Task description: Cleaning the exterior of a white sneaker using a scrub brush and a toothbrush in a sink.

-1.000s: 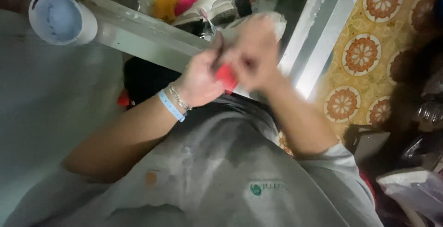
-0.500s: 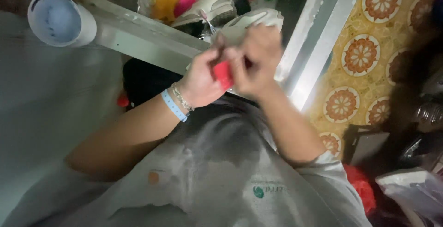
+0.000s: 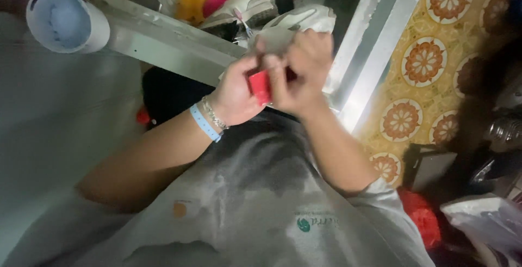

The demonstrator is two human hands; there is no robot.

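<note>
At the bottom of the frame, nearest the camera, lies the person's grey shirt (image 3: 255,212), with a small green mark at lower centre and a small orange patch to its left. Both forearms rise from it toward the middle of the frame. The left wrist carries a light blue band (image 3: 204,123) and a thin chain bracelet (image 3: 213,113) just beside it.

Just above centre the two hands meet. The left hand (image 3: 235,92) is curled closed around a small red object (image 3: 260,86), whose flat red side shows between the two hands. The right hand (image 3: 302,70) is closed on the same red object from the right, fingers bent over its top; what kind of thing it is cannot be told. Compared with half a second ago, the hands sit slightly higher in the frame and the red object shows a broader, squarer face; a second ago the hands were blurred and the red piece sat lower, under the palms.

Behind the hands a pale metal rail (image 3: 174,44) crosses the upper left, and a white shoe (image 3: 247,7) lies at top centre by yellow and pink items. A white cup (image 3: 65,20) sits in the upper left corner. Orange-patterned floor tiles (image 3: 429,60) fill the upper right.
</note>
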